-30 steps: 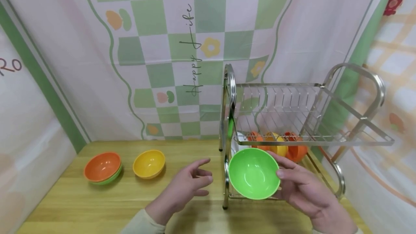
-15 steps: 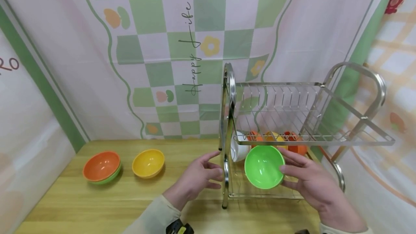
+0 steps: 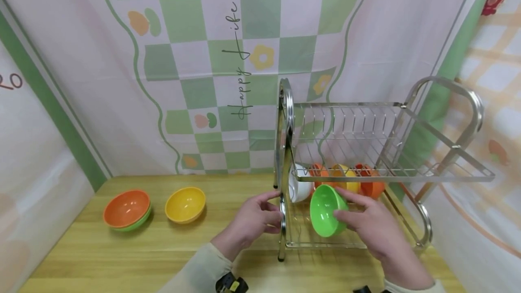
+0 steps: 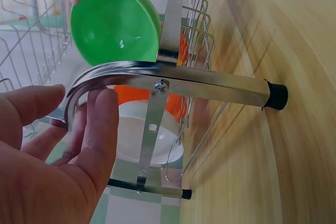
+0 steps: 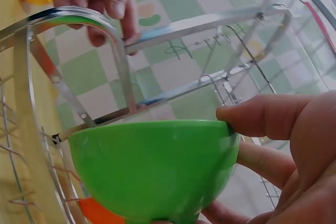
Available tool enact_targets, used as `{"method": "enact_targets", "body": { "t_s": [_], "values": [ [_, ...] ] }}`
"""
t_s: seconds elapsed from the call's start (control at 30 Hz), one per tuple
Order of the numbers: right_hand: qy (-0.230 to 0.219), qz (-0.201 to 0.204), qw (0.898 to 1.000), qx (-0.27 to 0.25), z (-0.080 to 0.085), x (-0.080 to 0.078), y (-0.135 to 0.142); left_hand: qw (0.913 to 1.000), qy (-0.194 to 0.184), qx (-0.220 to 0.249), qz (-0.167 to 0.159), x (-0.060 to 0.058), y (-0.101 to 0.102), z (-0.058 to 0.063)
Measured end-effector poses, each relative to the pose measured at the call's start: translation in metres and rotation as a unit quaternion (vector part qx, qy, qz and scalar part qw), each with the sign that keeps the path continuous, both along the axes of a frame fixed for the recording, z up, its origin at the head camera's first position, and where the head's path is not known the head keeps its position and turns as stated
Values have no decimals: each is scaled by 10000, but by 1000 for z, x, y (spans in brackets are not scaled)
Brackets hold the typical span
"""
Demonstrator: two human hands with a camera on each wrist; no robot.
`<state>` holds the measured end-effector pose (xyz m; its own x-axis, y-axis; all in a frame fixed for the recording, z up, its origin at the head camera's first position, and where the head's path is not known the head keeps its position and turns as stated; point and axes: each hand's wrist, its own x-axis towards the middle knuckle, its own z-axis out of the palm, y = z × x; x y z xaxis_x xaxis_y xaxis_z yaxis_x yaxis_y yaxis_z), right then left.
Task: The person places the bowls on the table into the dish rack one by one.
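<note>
My right hand [image 3: 372, 227] pinches a bright green bowl [image 3: 325, 211] at its right side, thumb at the rim and fingers around the outside. The bowl is tipped with its mouth toward the left and overlaps the lower tier of a two-tier metal dish rack [image 3: 407, 179]. In the right wrist view, the green bowl [image 5: 157, 166] shows from its side. My left hand [image 3: 257, 218] is at the rack's left end frame; in the left wrist view, thumb and fingers [image 4: 100, 124] close around its curved tube. Behind the green bowl stand a white bowl [image 3: 300, 189] and orange and yellow bowls [image 3: 371, 188].
On the wooden table [image 3: 163, 257], left of the rack, an orange bowl [image 3: 128, 207] sits in a green bowl [image 3: 136, 226]. A yellow bowl [image 3: 186, 205] stands beside them. Rack bars of the upper tier [image 3: 346, 141] hang above the lower one. A patterned curtain [image 3: 260, 58] rises behind.
My right hand has carried the green bowl back into the lower tier and turned its mouth leftward. My left hand has moved right to the rack's frame and taken hold of it.
</note>
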<state>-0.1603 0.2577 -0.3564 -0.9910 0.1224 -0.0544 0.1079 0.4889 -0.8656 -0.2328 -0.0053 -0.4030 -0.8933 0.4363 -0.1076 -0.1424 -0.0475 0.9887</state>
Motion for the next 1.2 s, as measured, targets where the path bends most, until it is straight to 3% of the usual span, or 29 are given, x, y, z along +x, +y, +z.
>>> {"method": "enact_targets", "body": {
  "t_s": [0.13,0.23,0.53,0.73,0.9,1.2],
  "values": [
    [-7,80,9975,698,-2,-2,-6,9999,58,-109,75,-1,3,0],
    [146,138,9957,907,-5,-2,-11,9997,82,-166,128,-1,5,0],
    [135,23,9970,762,-10,-6,-25,9987,200,-377,272,2,8,2],
    [159,1,9937,1107,-14,-7,-31,9983,202,-451,325,3,9,3],
    [199,-4,9975,680,-20,-8,-38,9981,234,-445,347,4,10,3],
    [340,50,9929,1138,-23,-9,-44,9978,275,-463,375,5,10,4]
  ]
}}
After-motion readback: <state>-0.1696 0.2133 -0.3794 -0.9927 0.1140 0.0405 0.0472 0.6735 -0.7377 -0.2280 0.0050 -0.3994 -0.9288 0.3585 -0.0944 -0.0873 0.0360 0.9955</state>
